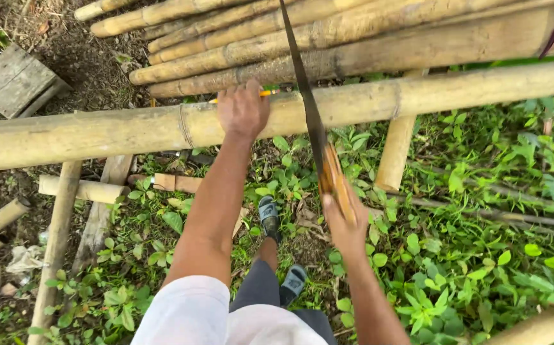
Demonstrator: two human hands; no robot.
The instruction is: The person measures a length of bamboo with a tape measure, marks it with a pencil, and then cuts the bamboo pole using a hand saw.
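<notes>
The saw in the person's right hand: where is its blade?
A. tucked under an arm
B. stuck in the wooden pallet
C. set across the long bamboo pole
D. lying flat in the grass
C: the right hand holds the saw with its blade crossing the bamboo pole, while the left hand rests on that pole.

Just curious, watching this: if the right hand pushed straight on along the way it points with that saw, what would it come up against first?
Most likely the long bamboo pole lying crosswise: the right hand points up along the saw, whose blade already crosses that pole. Depth is hard to judge, but only low green plants show between.
</notes>
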